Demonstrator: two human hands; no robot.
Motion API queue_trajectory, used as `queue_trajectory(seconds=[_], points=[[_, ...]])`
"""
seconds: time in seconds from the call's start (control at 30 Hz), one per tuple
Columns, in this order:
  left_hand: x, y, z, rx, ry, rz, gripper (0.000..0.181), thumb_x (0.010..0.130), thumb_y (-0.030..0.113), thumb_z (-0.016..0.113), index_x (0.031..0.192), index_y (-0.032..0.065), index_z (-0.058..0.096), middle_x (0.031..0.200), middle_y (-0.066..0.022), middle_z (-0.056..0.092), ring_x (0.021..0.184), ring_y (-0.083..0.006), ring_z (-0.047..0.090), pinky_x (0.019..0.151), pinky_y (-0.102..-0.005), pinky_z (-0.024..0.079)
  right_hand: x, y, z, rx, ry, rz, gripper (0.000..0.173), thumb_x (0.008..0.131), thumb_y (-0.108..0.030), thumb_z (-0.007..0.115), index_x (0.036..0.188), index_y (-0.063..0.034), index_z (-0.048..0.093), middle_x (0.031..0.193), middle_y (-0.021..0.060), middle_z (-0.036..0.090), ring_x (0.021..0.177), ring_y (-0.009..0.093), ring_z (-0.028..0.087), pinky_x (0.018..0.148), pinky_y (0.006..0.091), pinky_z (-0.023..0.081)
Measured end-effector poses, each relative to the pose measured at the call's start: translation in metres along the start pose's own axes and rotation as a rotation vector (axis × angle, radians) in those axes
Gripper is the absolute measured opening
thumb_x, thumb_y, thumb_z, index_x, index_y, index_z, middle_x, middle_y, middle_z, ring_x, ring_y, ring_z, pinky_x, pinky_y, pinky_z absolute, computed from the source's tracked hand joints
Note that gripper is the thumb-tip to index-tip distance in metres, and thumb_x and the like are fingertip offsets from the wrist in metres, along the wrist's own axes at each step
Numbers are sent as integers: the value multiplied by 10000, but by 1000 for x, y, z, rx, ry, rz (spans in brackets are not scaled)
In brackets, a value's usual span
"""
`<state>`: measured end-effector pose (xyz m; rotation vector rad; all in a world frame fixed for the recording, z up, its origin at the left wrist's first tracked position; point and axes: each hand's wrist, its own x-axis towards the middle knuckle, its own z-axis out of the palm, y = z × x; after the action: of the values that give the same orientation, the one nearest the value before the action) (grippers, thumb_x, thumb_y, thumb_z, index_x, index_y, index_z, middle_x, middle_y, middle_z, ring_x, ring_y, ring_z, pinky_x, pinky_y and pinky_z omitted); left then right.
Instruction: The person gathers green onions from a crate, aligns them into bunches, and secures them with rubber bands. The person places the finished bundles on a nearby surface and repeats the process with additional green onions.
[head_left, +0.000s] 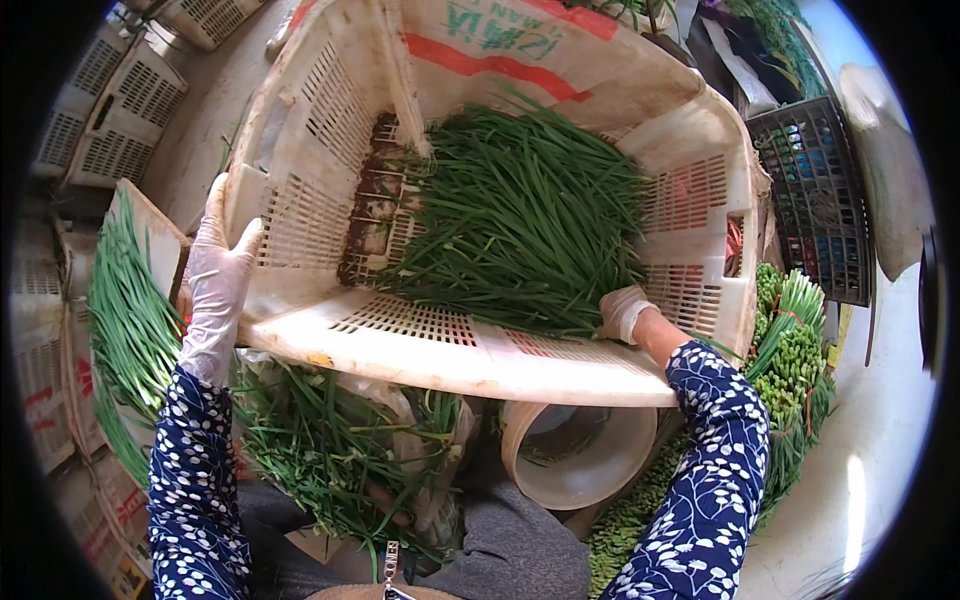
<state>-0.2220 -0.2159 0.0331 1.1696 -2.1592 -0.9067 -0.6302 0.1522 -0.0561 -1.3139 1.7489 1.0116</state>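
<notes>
A large white plastic crate (465, 379) with slotted walls stands tilted before me, its open side facing up at me. Inside lies a heap of loose garlic chives (525, 217), long flat green leaves. My left hand (217, 277), in a thin whitish glove, grips the crate's left rim, thumb on the inner side and fingers along the outside. My right hand (624, 313), gloved too, reaches over the near rim to the heap's lower right edge. Its fingers are hidden, so whether they hold leaves cannot be told.
Below the crate are a bag of loose leaves (330, 450) and a round tub (577, 469). Tied green bundles (791, 352) stand at right, beside a black crate (814, 195). More leaves (131, 300) lie at left. Other white crates (127, 112) stand beyond.
</notes>
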Motion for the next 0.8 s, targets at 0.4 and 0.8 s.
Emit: queue_trajectory(seconds=[0.4,0.8], points=[[-1,1,0,35,14,25,713,896,67,671,1535,74,354,1405,-173,560,1258,-241,572,1082,-313,431,16,43,5,-52,104,44,219,853,-201,628,932,-67,783,962,158,753,923,334,734,728,430,587],[0,3,-1,36,-12,-33,712,903,9,637,1543,41,327,1462,-148,501,1294,-206,528,1102,-300,399,15,25,62,-368,109,-58,358,853,-197,604,1154,-7,646,1050,191,699,939,327,694,733,478,503]])
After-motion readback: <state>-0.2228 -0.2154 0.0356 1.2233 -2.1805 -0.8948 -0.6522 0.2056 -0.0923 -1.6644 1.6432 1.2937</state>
